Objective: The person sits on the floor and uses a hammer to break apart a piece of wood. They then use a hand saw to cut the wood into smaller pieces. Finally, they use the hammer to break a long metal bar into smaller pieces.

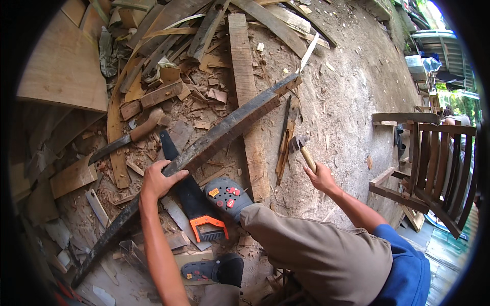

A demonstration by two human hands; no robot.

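My left hand (157,179) grips a long dark weathered plank (224,130) that runs diagonally from lower left to upper right over the debris. My right hand (320,176) is closed on the wooden handle of a hammer (302,148), whose metal head points up beside the plank. My foot in a dark clog (227,196) presses down near the plank. A handsaw (191,196) with an orange and black handle lies under the plank, between my left hand and the clog. My other foot, in a second clog (214,269), rests on a board lower down.
A machete with a wooden handle (133,135) lies to the left among wood scraps and chips. A wide pale board (247,97) runs under the plank. A plywood sheet (64,66) is at upper left. A wooden chair frame (434,163) stands at right on bare ground.
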